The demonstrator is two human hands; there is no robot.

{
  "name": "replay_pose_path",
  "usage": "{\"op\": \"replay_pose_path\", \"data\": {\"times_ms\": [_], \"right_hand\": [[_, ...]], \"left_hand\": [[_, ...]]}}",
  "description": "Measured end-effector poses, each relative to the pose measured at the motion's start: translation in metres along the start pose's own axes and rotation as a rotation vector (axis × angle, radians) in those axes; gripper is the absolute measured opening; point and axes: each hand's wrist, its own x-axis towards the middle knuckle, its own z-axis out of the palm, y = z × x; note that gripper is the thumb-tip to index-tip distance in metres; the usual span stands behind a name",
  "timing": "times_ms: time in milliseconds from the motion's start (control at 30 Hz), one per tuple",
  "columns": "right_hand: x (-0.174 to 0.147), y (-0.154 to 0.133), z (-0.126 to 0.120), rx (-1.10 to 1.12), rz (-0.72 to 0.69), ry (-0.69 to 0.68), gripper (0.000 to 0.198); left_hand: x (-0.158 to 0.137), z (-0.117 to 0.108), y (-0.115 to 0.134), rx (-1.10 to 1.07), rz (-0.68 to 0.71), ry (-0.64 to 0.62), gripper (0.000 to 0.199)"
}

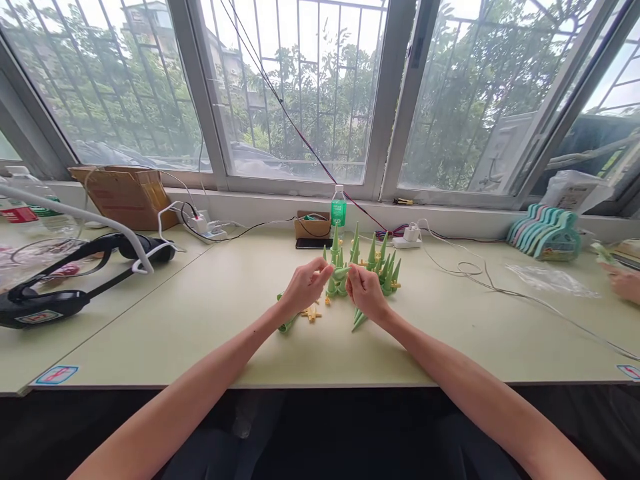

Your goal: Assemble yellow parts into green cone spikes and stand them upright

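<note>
My left hand (308, 285) and my right hand (367, 291) meet over the table, both with closed fingers. Between their fingertips is a small green pointed piece (341, 274), gripped from either side. Just behind them stands a cluster of green cones (387, 272) with small yellow parts among them. One green cone (359, 320) lies under my right wrist. Below my left hand are loose yellow pieces (312, 313), and a green rolled-looking piece (285, 325) lies beside my left forearm, partly hidden.
Behind the cones stand a green-labelled bottle (339, 212), a small cardboard box (312, 228) and a phone (313, 244). A black headset (75, 287) lies left. Cables (493, 287), a plastic bag (553, 280) and teal hangers (545, 233) are right, near another person's hand (623, 281).
</note>
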Motion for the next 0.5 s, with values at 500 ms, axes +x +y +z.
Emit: {"op": "replay_pose_path", "data": {"times_ms": [500], "right_hand": [[-0.0007, -0.0033, -0.0011, -0.015, -0.025, -0.093, 0.05]], "left_hand": [[-0.0017, -0.0044, 0.007, -0.046, -0.062, -0.166, 0.055]]}}
